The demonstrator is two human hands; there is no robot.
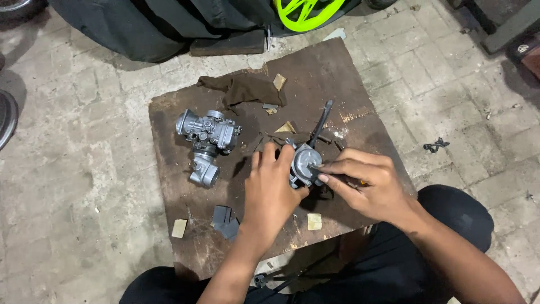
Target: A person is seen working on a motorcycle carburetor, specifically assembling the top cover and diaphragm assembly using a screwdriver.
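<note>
A worn dark brown wooden board (185,236) sat on a dusty grey paved stone floor (73,186), near a bright green spoked wheel (306,12).

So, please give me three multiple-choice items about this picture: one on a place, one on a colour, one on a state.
1. Where does the grey carburettor lie on the wooden board?
A. left of the hands
B. under the brown cloth
C. off the board, on the floor

2. What colour is the wheel at the top edge?
A. red
B. bright green
C. white

3. How is the small metal part held?
A. it lies untouched
B. only the right hand holds it
C. the left hand grips it while the right hand works at it

Answers: 1 A, the carburettor rests on the board's left half, apart from both hands. 2 B, the spokes are bright green. 3 C, left fingers wrap the part and right fingers pinch at its front.
</note>
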